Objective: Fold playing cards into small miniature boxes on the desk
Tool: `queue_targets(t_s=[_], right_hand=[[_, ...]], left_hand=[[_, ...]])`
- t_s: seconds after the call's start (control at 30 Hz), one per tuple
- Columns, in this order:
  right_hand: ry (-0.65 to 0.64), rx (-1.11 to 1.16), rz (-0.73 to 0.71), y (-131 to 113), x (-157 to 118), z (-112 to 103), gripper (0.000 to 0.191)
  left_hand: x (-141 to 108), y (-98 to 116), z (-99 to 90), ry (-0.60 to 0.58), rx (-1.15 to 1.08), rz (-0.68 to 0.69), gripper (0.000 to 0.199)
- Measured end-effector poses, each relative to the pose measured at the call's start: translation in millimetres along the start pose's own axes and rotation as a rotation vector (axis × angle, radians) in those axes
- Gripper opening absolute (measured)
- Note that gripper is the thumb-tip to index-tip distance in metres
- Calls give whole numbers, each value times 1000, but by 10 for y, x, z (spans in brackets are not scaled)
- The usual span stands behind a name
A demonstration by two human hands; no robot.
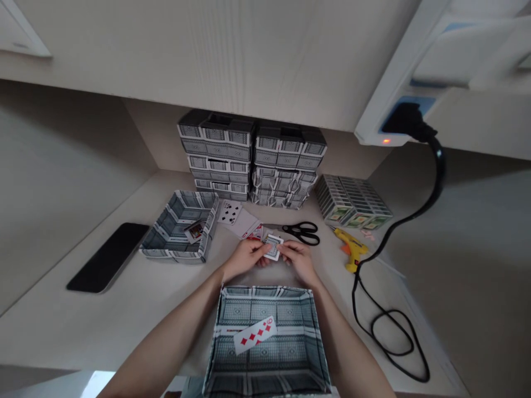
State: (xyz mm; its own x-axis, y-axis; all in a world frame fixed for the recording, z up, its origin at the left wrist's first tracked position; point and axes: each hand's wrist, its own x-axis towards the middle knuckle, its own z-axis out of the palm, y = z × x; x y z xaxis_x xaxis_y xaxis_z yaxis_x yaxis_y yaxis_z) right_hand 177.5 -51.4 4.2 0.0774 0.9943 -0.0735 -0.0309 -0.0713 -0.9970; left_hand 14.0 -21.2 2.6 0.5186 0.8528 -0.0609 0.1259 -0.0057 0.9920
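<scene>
Between my two hands is a playing card (274, 247), its patterned back facing up. My left hand (248, 254) pinches its left side, and my right hand (297, 258) grips the right side. Just in front of me, below the hands, stands an open box made of playing cards (265, 362), with a cut strip of a diamond card (255, 335) lying inside. Loose playing cards (230, 212) lie beyond my left hand, some face up. Black-handled scissors (305, 232) rest just past my right hand.
A second card box (176, 254) and a black phone (108, 257) lie left. Stacked card boxes (219, 149) stand at the back, near bundled card decks (352, 202). A yellow glue gun (352, 249) and looping black cable (385, 315) are right; a power strip (394, 119) hangs above.
</scene>
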Motion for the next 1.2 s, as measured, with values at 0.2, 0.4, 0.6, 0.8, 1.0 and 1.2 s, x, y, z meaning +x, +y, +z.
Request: queue_targets(t_s=[0.2,0.4,0.6,0.8,1.0,1.2], right_hand=[[-11,5,9,-12,-6,19,29],[-6,40,-12,24,2,5,28],[-2,35,-47,34,2,-22,24],[-18,41,-55,30,-10,-11,24],[-11,138,-29,39,11,19,32],[13,131,-47,89,61,26,25]], left_hand=[[-11,11,12,-50,-149,-49,47],[-34,73,52,-38,-203,-95,47],[-28,40,43,-33,-67,-64,39],[-25,1,15,28,100,0,36],[-8,-31,3,103,154,79,36],[27,-75,-27,244,187,228,33]])
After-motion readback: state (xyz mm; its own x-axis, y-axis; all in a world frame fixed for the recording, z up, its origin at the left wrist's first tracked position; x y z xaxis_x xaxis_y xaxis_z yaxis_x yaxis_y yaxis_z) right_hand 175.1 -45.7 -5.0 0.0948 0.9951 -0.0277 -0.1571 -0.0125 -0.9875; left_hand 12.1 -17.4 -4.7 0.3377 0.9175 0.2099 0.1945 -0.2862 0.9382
